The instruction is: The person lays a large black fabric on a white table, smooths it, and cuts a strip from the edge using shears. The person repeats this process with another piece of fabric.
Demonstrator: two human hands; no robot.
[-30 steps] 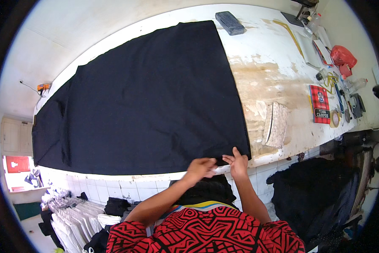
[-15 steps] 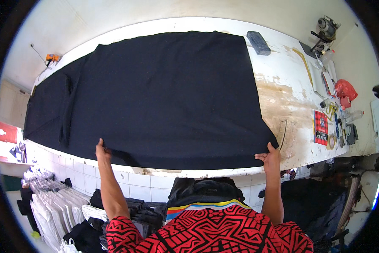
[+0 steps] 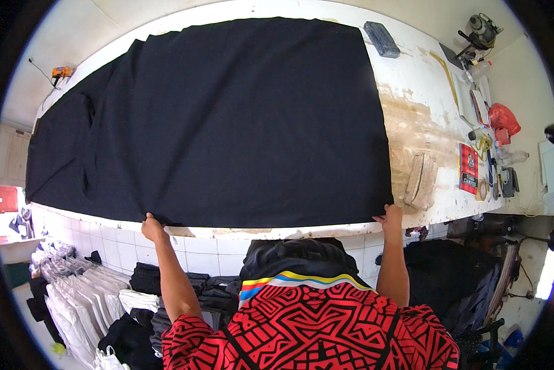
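A large sheet of black fabric (image 3: 246,123) covers most of the white worktable (image 3: 406,80). Its near edge runs along the front of the table. At the near left, my left hand (image 3: 154,228) pinches that edge between thumb and fingers, and creases fan out from the grip. My right hand (image 3: 390,217) is closed on the near right corner of the cloth. Between the two hands the edge lies fairly straight. Folds and ripples gather in the fabric's left part.
A dark block (image 3: 382,39) rests beyond the fabric's far right corner, and a tan block (image 3: 420,182) near my right hand. Bottles, tape and a red booklet (image 3: 468,168) crowd the table's right end. White garments (image 3: 83,302) and dark folded clothes (image 3: 209,293) lie below, left.
Both hands have drawn the near edge toward me, and the right corner has straightened, uncovering the tan block. The fabric's near strip is flatter. The whole view has shifted slightly.
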